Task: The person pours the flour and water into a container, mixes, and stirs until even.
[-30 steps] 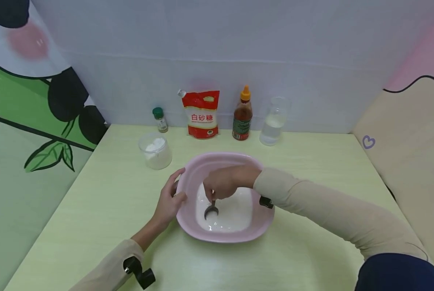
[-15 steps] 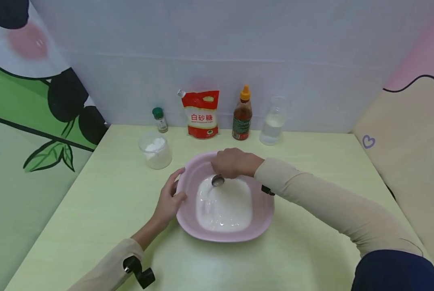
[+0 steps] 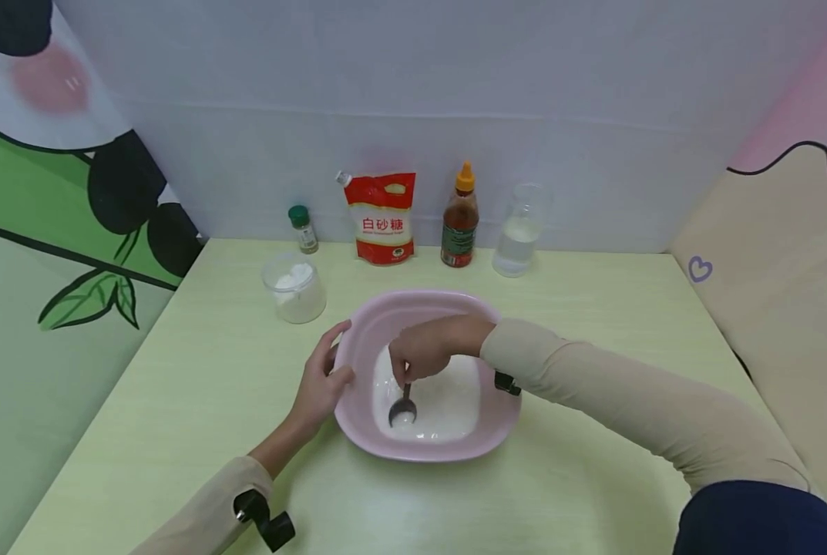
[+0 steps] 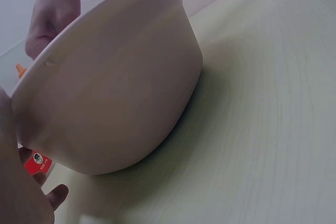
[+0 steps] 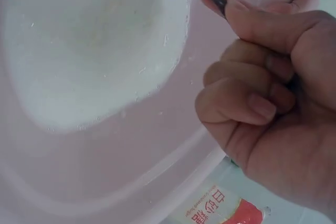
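A pink plastic basin (image 3: 499, 432) stands on the table with a pool of white liquid (image 3: 448, 401) in its bottom. My left hand (image 3: 321, 385) holds the basin's left side, thumb at the rim and fingers along the outer wall. Over the basin, my right hand (image 3: 423, 351) pinches the handle of a dark metal spoon (image 3: 402, 408) between thumb and forefinger. The other fingers curl into the palm in the right wrist view. The spoon's bowl points toward the near side and sits in the liquid. Most of the handle is hidden by the right hand in the head view.
Behind the basin stand a small green-capped jar (image 3: 304, 231), a red-and-white sugar pouch (image 3: 383, 223), a sauce bottle (image 3: 459, 223) with a yellow cap, and a glass carafe (image 3: 517, 243) of clear liquid. A glass jar (image 3: 295, 293) of white contents is at the basin's upper left.
My right hand and the spoon moved to the basin's far side half a second ago, then back toward the near left. The left hand and basin stayed in place.
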A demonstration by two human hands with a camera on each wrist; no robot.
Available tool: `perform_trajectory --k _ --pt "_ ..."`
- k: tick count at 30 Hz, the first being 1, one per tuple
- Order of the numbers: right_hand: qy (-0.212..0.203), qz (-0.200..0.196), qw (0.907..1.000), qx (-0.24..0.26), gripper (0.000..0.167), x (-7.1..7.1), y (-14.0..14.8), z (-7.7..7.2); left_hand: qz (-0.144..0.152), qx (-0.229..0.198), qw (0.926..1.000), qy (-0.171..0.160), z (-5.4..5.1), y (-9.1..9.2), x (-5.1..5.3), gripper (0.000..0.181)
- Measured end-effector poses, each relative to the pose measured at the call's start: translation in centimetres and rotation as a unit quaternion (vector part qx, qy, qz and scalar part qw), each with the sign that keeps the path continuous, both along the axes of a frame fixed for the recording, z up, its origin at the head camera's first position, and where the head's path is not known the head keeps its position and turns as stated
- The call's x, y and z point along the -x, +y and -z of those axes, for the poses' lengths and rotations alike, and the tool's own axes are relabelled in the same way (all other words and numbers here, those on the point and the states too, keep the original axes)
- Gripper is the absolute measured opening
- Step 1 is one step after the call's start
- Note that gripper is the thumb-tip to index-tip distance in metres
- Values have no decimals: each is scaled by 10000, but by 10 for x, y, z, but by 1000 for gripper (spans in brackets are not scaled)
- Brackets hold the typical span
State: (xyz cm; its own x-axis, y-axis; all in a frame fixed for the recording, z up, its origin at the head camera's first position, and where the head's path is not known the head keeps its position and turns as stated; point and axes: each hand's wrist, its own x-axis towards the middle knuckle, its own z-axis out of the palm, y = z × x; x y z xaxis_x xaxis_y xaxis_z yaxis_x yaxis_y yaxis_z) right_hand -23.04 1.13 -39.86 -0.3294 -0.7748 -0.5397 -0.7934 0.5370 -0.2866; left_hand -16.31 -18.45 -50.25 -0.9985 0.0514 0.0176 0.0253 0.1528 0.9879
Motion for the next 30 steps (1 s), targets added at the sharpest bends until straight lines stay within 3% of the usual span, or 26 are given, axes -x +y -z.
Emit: perform_trajectory --k 4,10,13,16,19,24,27,30 --pt "746 -93 9970 165 25 8 0 0 17 -7 10000 8 -1 0 -1 78" --pt "1253 957 9874 -130 16 21 17 -11 20 -27 10000 -49 -4 2 -1 78" --pt "1431 1074 9823 -550 14 23 25 -17 -3 -25 10000 -72 -5 2 -2 78" --pt "1265 927 9831 -940 17 23 31 -21 -17 -23 9999 -99 -6 1 -2 77" --pt "697 695 9893 -1075 18 20 33 -19 -35 -20 9999 -144 -5 1 -2 78" --pt "-242 483 9970 -545 22 12 26 -7 -20 6 9999 -128 -6 0 -1 77" --pt "-193 385 9991 32 23 11 19 -1 -3 11 10000 -78 -6 0 -1 77" --pt "391 433 9976 382 26 14 16 1 14 -8 10000 -41 -6 1 -2 77"
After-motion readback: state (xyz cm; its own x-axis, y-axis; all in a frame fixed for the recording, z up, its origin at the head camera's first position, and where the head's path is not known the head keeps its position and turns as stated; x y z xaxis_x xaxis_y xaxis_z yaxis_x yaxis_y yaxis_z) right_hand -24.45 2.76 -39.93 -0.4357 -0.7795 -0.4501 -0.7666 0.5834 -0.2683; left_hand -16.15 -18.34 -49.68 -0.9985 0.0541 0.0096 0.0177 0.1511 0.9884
